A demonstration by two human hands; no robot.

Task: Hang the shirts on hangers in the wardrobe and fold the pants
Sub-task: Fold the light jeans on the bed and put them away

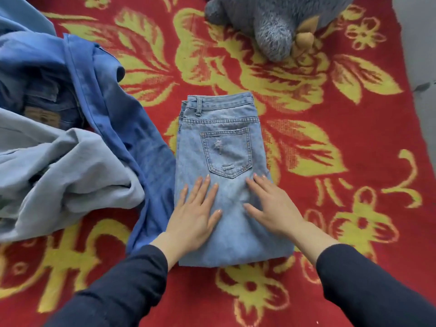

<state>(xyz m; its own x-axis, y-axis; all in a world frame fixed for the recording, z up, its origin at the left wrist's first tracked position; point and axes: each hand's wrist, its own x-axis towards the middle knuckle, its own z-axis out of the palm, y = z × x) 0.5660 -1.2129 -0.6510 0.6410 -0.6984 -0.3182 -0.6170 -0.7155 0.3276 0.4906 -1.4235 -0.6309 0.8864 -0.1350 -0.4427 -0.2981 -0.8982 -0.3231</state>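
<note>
Folded jeans (221,147) lie flat on the red flowered blanket (330,161), waistband away from the person, back pocket up. Left hand (195,215) and right hand (273,208) both rest flat on the lower half, fingers (204,185) straight and spread, gripping nothing, just pressing. Risk: an uneven push could slide the layers and skew the fold. The blue shirt (146,147) from the clothes pile (70,161) touches the jeans' left edge, so lifting could drag it along. The soft blanket may bunch underneath. Plush toy (271,31) well apart.

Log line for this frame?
step: pressing folded jeans | left hand: flat on jeans | right hand: flat on jeans | clothes pile: unfolded, beside jeans
</note>
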